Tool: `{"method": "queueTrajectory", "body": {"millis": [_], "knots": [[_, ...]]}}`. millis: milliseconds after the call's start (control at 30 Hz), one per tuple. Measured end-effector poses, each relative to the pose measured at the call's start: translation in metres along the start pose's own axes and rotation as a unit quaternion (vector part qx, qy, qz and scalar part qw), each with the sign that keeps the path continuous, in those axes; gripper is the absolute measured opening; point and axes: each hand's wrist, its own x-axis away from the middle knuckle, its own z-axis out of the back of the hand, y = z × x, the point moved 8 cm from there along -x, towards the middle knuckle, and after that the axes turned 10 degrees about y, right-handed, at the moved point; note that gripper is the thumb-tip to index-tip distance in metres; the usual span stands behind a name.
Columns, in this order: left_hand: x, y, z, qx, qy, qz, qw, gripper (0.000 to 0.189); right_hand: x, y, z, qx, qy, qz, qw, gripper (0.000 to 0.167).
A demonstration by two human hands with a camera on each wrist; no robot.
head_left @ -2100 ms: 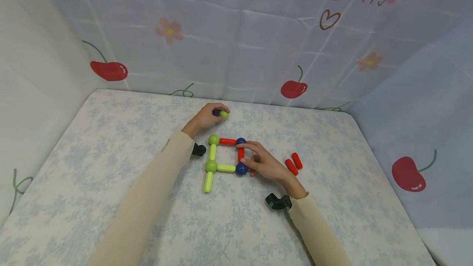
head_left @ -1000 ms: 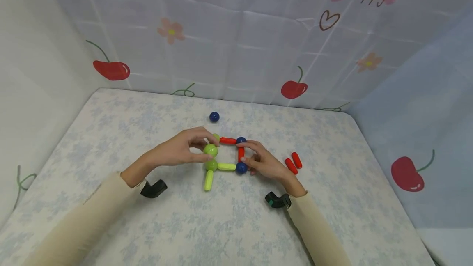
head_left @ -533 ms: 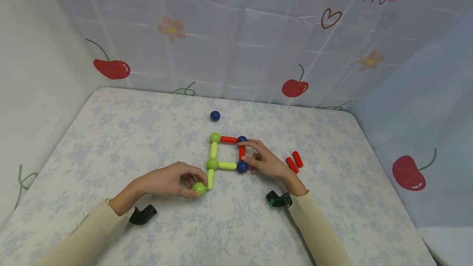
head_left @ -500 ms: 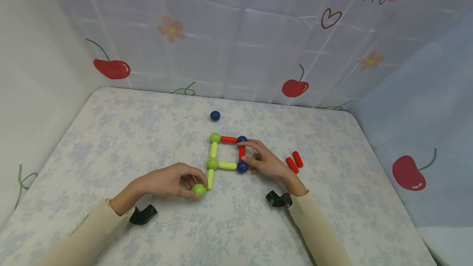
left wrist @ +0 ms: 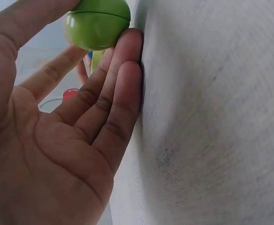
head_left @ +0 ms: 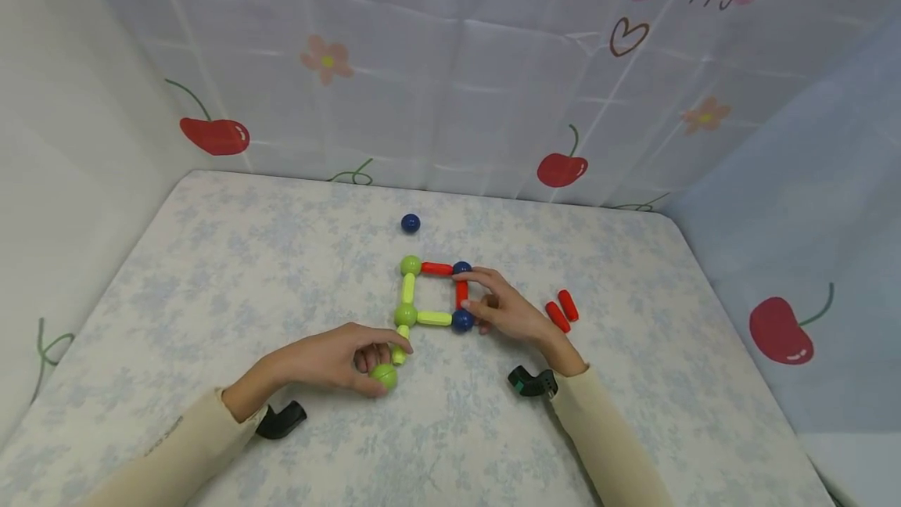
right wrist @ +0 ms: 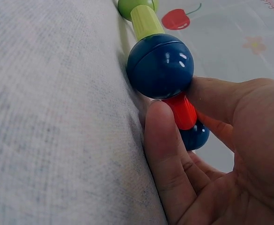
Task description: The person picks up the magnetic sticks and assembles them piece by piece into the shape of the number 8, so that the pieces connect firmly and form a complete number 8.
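Observation:
In the head view, ball-and-stick building toy pieces form a square, with green balls [head_left: 411,265] on the left and blue balls [head_left: 462,321] on the right. A yellow-green rod [head_left: 400,355] extends from its lower left corner toward me. My left hand [head_left: 338,358] holds a loose green ball [head_left: 385,375] beside that rod's free end, with the index finger reaching over the rod. In the left wrist view the green ball [left wrist: 98,23] sits between thumb and fingertips. My right hand [head_left: 510,310] grips the square's right side, thumb and fingers about the red rod [right wrist: 183,112].
A single blue ball [head_left: 411,224] lies behind the square. Two loose red rods [head_left: 558,317] lie to the right, past the right hand. A patterned cloth covers the table [head_left: 232,257], with a printed curtain [head_left: 450,84] along its back edge.
My left hand put the blue ball down at the back and carried the green ball toward me to the protruding rod, then slightly nearer me. The right hand stayed at the square's right side.

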Motion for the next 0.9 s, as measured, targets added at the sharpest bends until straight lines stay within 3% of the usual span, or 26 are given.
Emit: {"method": "queueTrajectory", "body": {"millis": [467, 900], "knots": [[-0.004, 0.002, -0.006, -0.017, 0.015, -0.018, 0.9996, 0.048, 0.001, 0.001, 0.001, 0.000, 0.002, 0.007, 1.0000, 0.045], [-0.007, -0.003, -0.010, -0.038, 0.028, 0.007, 0.9989, 0.047, 0.002, -0.002, 0.001, -0.002, 0.001, 0.005, 1.0000, 0.045]]}}
